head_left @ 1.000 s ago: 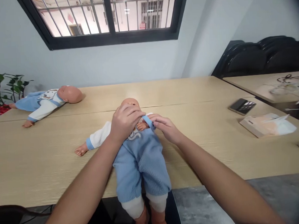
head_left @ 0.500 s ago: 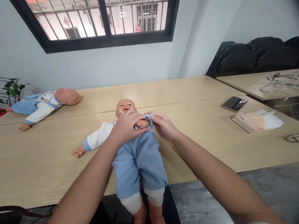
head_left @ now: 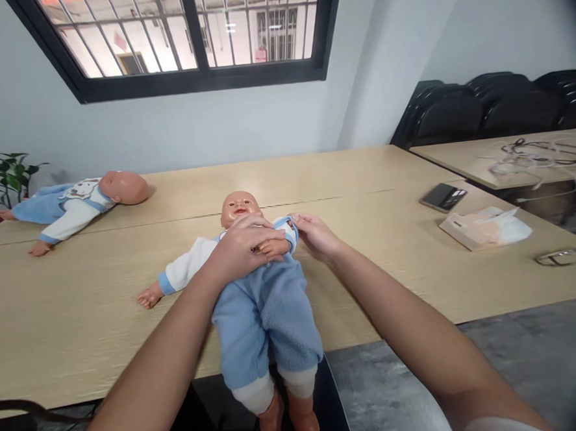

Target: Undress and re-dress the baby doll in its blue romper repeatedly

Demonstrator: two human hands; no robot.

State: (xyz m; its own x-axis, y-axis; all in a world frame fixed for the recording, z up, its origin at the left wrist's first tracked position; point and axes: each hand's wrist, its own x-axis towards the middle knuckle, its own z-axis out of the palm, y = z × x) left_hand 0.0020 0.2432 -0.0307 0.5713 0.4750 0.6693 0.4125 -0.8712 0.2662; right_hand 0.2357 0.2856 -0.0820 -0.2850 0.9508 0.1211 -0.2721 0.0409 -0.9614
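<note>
A baby doll (head_left: 264,308) in blue fleece dungarees and a white top lies face up, its legs hanging past the table's near edge. My left hand (head_left: 238,248) lies over its chest, thumb and fingers closed around the doll's bent arm (head_left: 274,248) close to its hand. On the doll's right-hand side in the view, my right hand (head_left: 316,233) pinches a blue-edged band (head_left: 288,224) of the clothing; whether it is a strap or a sleeve cuff I cannot tell. The doll's other arm (head_left: 181,269) stretches out to the left.
A second doll (head_left: 80,205) lies at the back left near a plant (head_left: 7,174). On the right of the table (head_left: 368,256) are a phone (head_left: 443,197), a tissue box (head_left: 469,230) and glasses (head_left: 568,256). Cables (head_left: 542,156) lie on another table.
My right fingers have drawn the blue-edged band slightly outward, and more white cloth shows beside it. My left hand stays on the doll's arm. The view has shifted slightly right.
</note>
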